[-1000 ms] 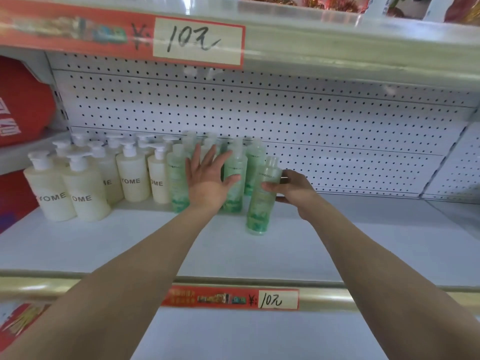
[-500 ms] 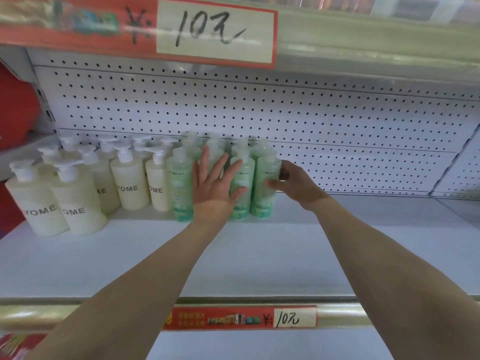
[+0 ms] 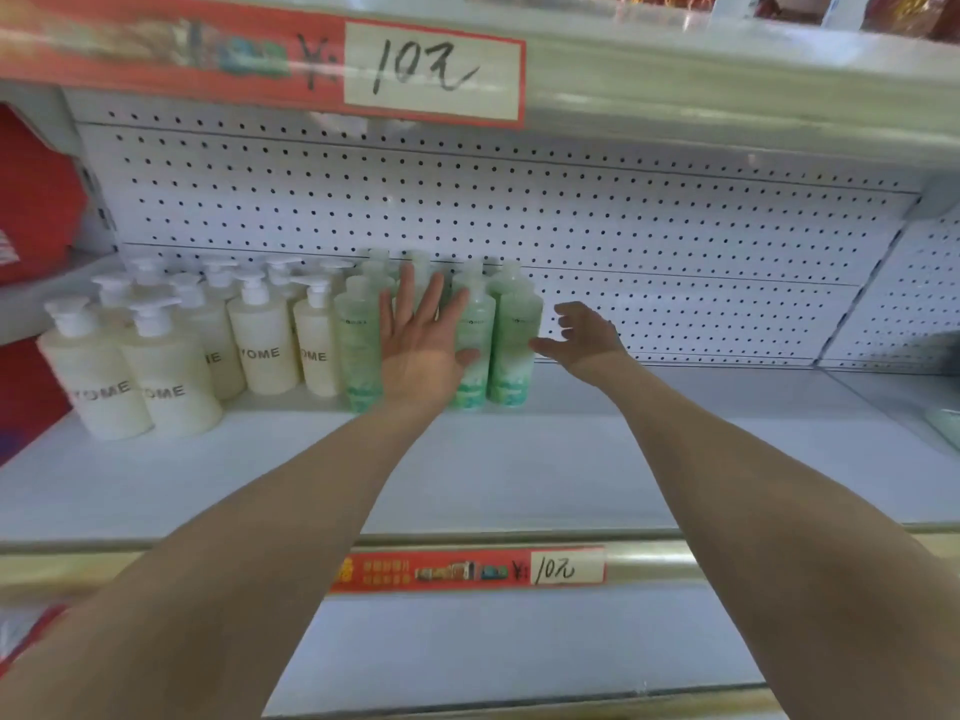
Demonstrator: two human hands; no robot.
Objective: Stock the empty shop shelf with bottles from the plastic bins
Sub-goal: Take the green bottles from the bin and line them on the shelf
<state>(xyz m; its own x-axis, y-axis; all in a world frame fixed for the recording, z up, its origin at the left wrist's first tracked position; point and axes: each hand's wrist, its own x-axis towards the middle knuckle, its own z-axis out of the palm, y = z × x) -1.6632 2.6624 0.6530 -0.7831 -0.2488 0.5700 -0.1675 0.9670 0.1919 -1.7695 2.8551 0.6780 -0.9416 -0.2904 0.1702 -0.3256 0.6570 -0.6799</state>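
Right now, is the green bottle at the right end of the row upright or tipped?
Upright: the green bottle stands on its base on the shelf, cap pointing up.

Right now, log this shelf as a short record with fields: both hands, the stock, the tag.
left grip: flat, fingers spread, against the fronts of the green bottles
right grip: open, holds nothing, just right of the rightmost green bottle; contact unclear
cream pump bottles: upright, grouped left of the green ones, lettering facing out
shelf: white; all bottles stand at its back left, near the pegboard
price tag: on the shelf's front rail, handwritten 10
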